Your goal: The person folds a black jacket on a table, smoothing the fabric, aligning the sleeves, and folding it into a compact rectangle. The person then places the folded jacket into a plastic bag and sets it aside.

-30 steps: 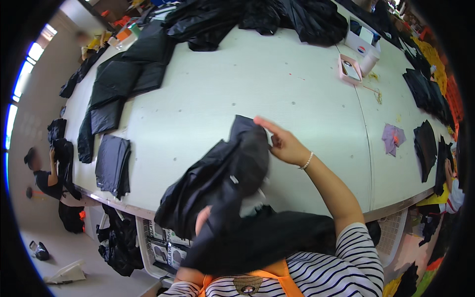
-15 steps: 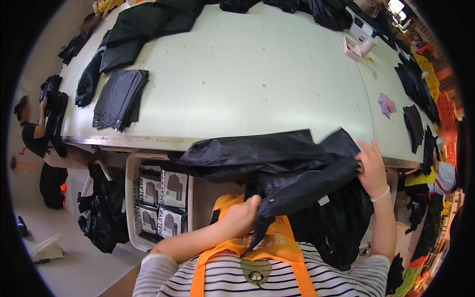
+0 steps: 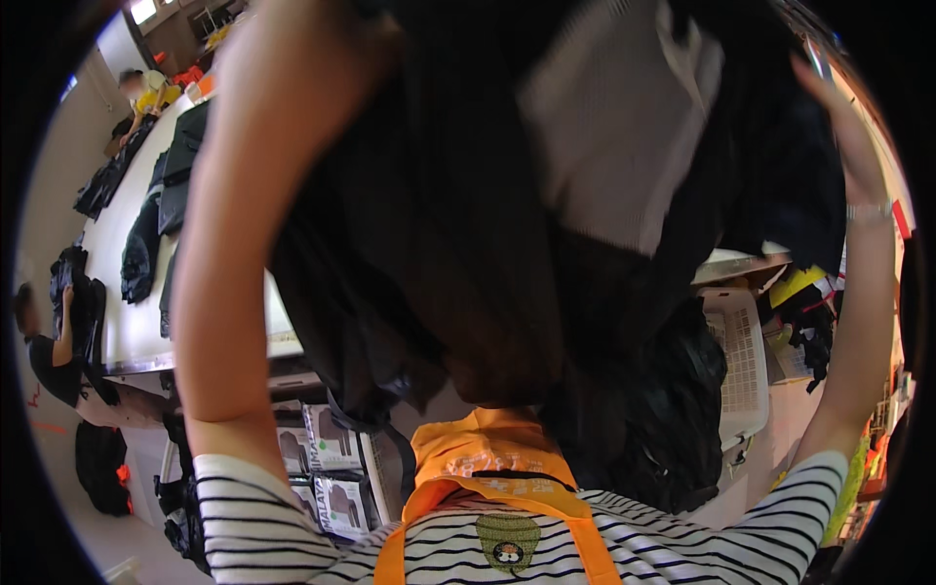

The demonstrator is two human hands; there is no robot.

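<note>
A large black garment (image 3: 439,224) of thin fabric hangs in front of me, raised high and spread wide. A pale grey patch (image 3: 614,136) shows in its middle. At its upper left, my left hand (image 3: 331,49) is lifted and smeared by motion; its fingers are mostly lost at the fabric, which it holds. My right hand (image 3: 846,122) is raised at the garment's right side, closed on its edge, with part of the fingers hidden by the cloth. Below the garment, more black fabric (image 3: 653,429) lies heaped at my right side.
At lower left are several flat packages (image 3: 336,439) with printed garment pictures. A white plastic basket (image 3: 746,380) stands at right. The pale table (image 3: 122,317) bears dark folded garments (image 3: 146,244) on the left. One person (image 3: 54,346) works at far left, another (image 3: 146,97) farther back.
Both hands have risen from near the table's front edge, lifting the black garment and spreading it. It now covers most of the table from view.
</note>
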